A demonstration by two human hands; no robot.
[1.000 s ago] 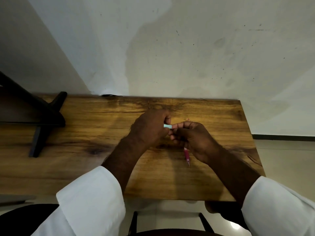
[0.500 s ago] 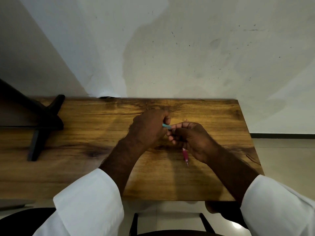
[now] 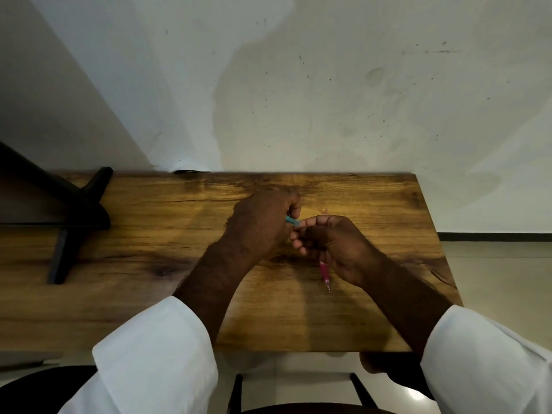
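Both hands meet above the middle of a wooden table (image 3: 149,309). My left hand (image 3: 260,225) has its fingers curled round a small turquoise piece (image 3: 292,221), which pokes out toward the right. My right hand (image 3: 331,246) grips a pink pen (image 3: 325,274) whose metal tip points down toward me below the palm, while its fingertips touch the turquoise piece. Most of the pen and the turquoise piece is hidden inside the hands.
A black stand (image 3: 74,216) with angled legs sits on the table's left part. A stained white wall (image 3: 328,85) rises right behind the table. The table's right edge drops to a light tiled floor (image 3: 501,279). A dark chair frame (image 3: 239,392) shows below.
The hands stay together in nearly the same spot; the turquoise piece has tilted slightly, its right end now lower. The view has shifted a little.
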